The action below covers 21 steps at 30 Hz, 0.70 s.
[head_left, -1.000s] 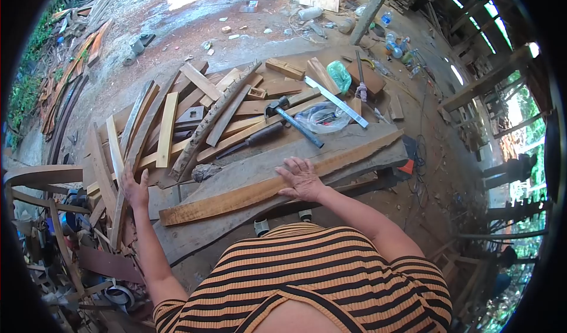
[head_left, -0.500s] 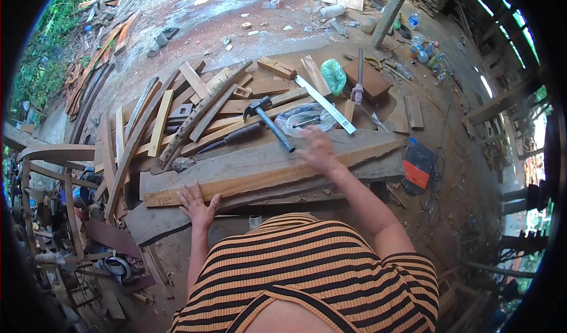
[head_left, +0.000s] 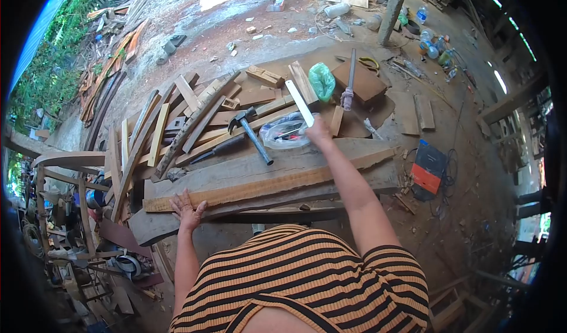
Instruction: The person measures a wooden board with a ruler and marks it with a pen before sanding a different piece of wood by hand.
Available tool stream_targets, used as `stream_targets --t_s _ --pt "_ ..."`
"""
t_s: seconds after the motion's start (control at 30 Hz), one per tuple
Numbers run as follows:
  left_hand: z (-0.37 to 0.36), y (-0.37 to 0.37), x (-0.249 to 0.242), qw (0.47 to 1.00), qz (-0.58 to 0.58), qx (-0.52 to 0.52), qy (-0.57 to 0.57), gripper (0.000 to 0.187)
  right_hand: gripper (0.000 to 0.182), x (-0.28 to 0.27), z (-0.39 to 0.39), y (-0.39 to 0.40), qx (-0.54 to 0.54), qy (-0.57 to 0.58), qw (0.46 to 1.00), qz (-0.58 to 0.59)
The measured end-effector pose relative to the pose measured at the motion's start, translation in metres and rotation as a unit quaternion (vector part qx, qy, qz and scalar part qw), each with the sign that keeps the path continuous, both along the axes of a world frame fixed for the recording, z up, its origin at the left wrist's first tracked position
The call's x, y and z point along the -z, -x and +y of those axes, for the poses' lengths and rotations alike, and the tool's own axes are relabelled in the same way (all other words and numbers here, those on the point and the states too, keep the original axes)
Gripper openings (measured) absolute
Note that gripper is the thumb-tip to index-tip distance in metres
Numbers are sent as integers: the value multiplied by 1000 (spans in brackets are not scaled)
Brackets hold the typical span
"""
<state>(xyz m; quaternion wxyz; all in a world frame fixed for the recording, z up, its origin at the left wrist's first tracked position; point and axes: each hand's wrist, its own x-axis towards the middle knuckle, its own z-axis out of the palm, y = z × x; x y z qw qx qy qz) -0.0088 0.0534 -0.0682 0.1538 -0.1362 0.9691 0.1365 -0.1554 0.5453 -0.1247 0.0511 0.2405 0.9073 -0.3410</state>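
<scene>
My left hand rests on the left end of a long brown board, its fingers spread over the near edge. Beneath that board lies a wider grey, rough-edged plank. Across the plank, my right hand closes over the near end of a white flat strip that looks like a ruler; its held end is hidden. Left of this hand sit a clear plastic bag with small items inside and a claw hammer. A dark-handled pointed tool lies beside the hammer.
Loose wood pieces crowd the far left side. A green plastic bag, a brown box and a metal bar with a wrapped grip lie beyond. An orange-and-black flat packet is at right; a curved wooden frame stands left.
My right hand has moved from over the plank to the white strip and closed on its near end. My left hand stays on the board, and the view has shifted slightly.
</scene>
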Motion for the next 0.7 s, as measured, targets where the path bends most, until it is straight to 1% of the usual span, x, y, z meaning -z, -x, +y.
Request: stream_targets --t_s 0.07,0.13,0.17,0.23,0.33,0.43,0.5,0.57,0.6,0.63,0.7 --pt "0 1 0 1000 -12 0 1 102 38 -49 -40 -16 -44 -49 998 -12" --pt "-3 2 5 1000 -8 0 1 102 37 -42 -65 -11 -77 -41 995 46" --pt "-5 3 7 1000 -11 2 2 102 37 -38 -77 -9 -75 -39 995 43" --pt "-6 3 6 1000 -10 5 7 103 34 -33 -95 -7 -27 -51 992 108" --pt "-5 5 3 1000 -30 0 10 103 37 -30 -96 -7 -20 -32 994 106" --pt "-4 6 3 1000 -26 -3 5 103 38 -37 -87 -10 -48 3 997 66" --pt "-4 6 2 999 -33 -12 4 103 32 -49 -75 -13 -61 6 997 45" --pt "-3 6 1 999 -36 -12 4 103 26 -29 -53 -7 -68 2 996 63" --pt "-3 5 0 999 -37 -27 5 103 26 -29 -39 -7 -59 9 995 75" --pt "-2 5 0 999 -34 -19 3 104 27 -34 -25 -7 -50 14 995 87" --pt "-3 6 1 999 -35 -8 3 105 30 -42 1 -9 -51 -7 987 155"
